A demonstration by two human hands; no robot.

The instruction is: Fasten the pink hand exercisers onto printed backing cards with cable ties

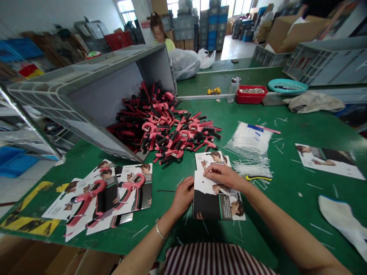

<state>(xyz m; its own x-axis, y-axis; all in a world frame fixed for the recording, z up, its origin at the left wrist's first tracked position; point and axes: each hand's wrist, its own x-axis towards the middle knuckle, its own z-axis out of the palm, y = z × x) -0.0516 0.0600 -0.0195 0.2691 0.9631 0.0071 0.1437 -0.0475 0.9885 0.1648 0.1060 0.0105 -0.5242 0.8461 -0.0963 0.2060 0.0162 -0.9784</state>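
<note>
A printed packaging card (218, 200) lies on the green table (289, 183) in front of me, over another card. My left hand (182, 195) pinches the card's left edge, fingers curled. My right hand (222, 174) rests on the card's upper part, fingers pressed together on it. A pile of pink and black hand grippers (169, 126) spills from a tipped grey crate (94, 91) just beyond. At the left lie finished cards with hand grippers fastened on them (106, 194).
A bag of white cable ties (249, 139) and loose ties (252, 168) lie right of the card, with a yellow-handled tool (258, 178). More cards (327, 160), a white cloth (344, 225), a red tray (250, 94) and a bottle (233, 89) are further off. A person sits behind the crate.
</note>
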